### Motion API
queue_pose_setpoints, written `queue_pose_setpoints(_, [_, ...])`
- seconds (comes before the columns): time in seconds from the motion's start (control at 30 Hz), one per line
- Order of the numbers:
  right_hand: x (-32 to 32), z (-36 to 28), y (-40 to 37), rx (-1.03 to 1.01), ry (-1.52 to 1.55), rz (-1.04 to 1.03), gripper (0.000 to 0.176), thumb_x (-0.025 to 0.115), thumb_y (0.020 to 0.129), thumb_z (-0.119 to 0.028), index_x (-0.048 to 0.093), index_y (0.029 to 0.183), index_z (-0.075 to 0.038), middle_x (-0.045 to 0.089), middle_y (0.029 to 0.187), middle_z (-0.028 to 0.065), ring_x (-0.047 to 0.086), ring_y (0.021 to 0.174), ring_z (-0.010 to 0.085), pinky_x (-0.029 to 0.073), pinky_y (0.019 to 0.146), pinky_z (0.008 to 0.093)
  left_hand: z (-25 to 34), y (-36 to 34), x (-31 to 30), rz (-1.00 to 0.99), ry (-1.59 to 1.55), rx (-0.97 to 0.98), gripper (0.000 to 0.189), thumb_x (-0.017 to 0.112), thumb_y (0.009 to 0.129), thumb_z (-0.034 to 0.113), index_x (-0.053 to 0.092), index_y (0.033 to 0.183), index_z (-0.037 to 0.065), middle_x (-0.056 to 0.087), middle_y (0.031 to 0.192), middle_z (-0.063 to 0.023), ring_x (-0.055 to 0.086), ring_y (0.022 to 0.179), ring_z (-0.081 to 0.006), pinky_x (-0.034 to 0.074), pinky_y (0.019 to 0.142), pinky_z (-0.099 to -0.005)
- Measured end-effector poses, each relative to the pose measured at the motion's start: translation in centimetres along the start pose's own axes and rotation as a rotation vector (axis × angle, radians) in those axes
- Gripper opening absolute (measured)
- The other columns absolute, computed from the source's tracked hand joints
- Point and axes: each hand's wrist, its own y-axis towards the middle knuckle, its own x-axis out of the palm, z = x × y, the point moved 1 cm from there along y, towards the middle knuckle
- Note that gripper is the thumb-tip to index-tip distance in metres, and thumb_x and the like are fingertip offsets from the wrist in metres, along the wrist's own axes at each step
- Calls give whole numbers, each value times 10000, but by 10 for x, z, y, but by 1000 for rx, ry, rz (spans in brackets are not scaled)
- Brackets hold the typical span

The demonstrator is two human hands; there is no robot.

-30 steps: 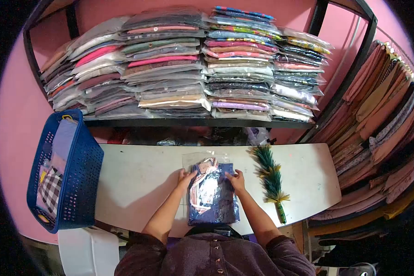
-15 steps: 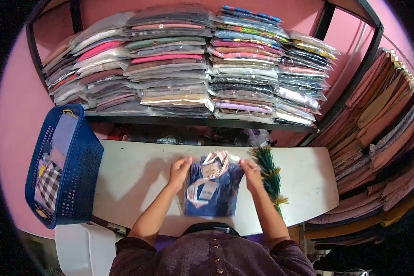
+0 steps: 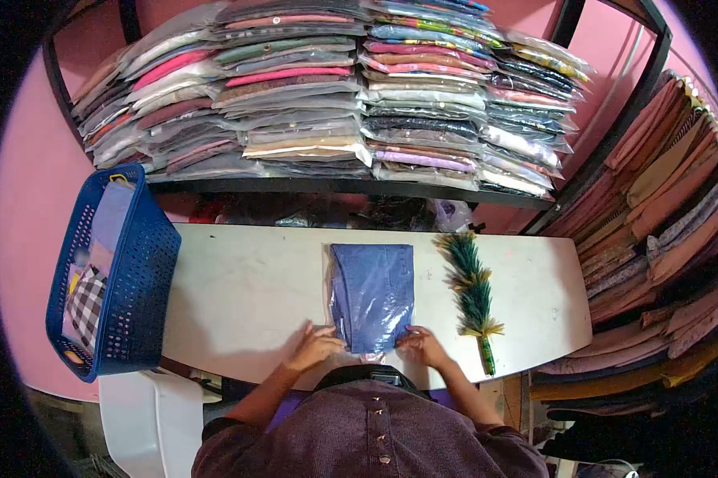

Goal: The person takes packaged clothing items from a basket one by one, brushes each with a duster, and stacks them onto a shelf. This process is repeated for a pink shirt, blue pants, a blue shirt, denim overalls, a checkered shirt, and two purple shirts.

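Note:
A folded blue denim garment in a clear plastic bag (image 3: 372,295) lies on the white table in front of me, its plain side up and the plastic shining near the lower edge. My left hand (image 3: 317,346) is at the bag's lower left corner, fingers bent against the plastic. At the lower right corner, my right hand (image 3: 423,347) has its fingers curled on the bag's edge. A bit of pink strap (image 3: 372,358) shows at the bottom edge, close to my body.
A green tinsel-like duster (image 3: 472,291) lies right of the bag on the white table (image 3: 247,279). On the left stands a blue basket (image 3: 140,279) holding cloth. Stacks of bagged clothes (image 3: 295,103) fill the shelf behind; garments hang on a rack (image 3: 654,239) at right.
The bagged denim was held up with its tags and striped strap showing. Now it lies turned over, plain side up, and both hands have moved down to its near corners.

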Motion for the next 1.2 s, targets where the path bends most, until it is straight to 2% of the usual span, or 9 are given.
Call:
queue_pose_setpoints(0.17, [-1, -7, -24, 41, -258, 76, 321, 541, 600, -35, 596, 916, -59, 607, 898, 97, 508, 1004, 260, 286, 963, 411, 3, -6, 15, 74, -111, -69, 237, 517, 744, 43, 637, 859, 213, 585, 1022, 108, 386, 1160, -198, 83, 977, -564])
queue_pose_setpoints(0.23, [-18, -12, -44, 130, -555, 340, 744, 607, 525, -85, 345, 1221, -88, 351, 1245, 187, 350, 1128, 369, 244, 954, 475, -3, -5, 16, 61, -126, -66, 223, 516, 755, 56, 637, 865, 208, 587, 1019, 107, 381, 1165, -204, 82, 981, -557])
queue_pose_setpoints(0.37, [-43, 21, -80, 758, -914, 973, 413, 577, 725, -195, 446, 1078, -28, 485, 1011, 168, 433, 988, 352, 355, 824, 449, 1, -5, 12, 58, -152, -71, 191, 511, 779, 91, 637, 863, 206, 589, 1015, 105, 375, 1171, -206, 86, 979, -558])
queue_pose_setpoints(0.63, [-51, -15, -38, 652, -414, 609, 189, 447, 823, -211, 518, 868, -41, 563, 778, 189, 537, 707, 377, 428, 606, 426, -2, -5, 18, 72, -161, -97, 164, 531, 781, 132, 641, 865, 220, 592, 1006, 109, 376, 1171, -203, 91, 974, -556])
queue_pose_setpoints(0.7, [-37, -33, -30, 337, -402, 355, 172, 457, 812, -214, 514, 889, -72, 569, 772, 177, 539, 719, 374, 439, 614, 421, -5, -5, 20, 75, -152, -88, 164, 524, 786, 140, 642, 861, 224, 593, 1004, 111, 382, 1167, -202, 93, 974, -555])
queue_pose_setpoints(0.83, [-30, -25, -12, 493, -755, -68, 205, 445, 802, -286, 511, 908, -124, 592, 759, 152, 569, 659, 357, 460, 578, 454, -6, -6, 20, 80, -142, -76, 158, 505, 800, 178, 645, 851, 232, 595, 1000, 115, 397, 1156, -203, 106, 972, -550])
queue_pose_setpoints(1.03, [-56, -18, 10, 808, -618, 387, 249, 415, 821, -303, 521, 809, -78, 591, 702, 167, 580, 643, 348, 470, 553, 438, -15, -7, 26, 84, -182, -70, 158, 500, 808, 226, 647, 867, 229, 596, 1001, 107, 387, 1164, -205, 104, 977, -522])
queue_pose_setpoints(1.1, [-43, -24, 0, 381, -613, 157, 250, 407, 822, -309, 545, 910, -119, 596, 719, 168, 574, 648, 354, 468, 573, 434, -12, -6, 21, 68, -184, -76, 160, 500, 810, 235, 647, 873, 225, 595, 1005, 101, 377, 1171, -203, 98, 978, -513])
queue_pose_setpoints(1.2, [-26, -23, -13, 408, -748, -71, 244, 407, 819, -294, 543, 927, -122, 601, 711, 157, 585, 635, 333, 470, 556, 433, -12, -8, 21, 41, -189, -81, 166, 498, 814, 247, 648, 878, 215, 593, 1014, 92, 361, 1181, -199, 91, 979, -501])
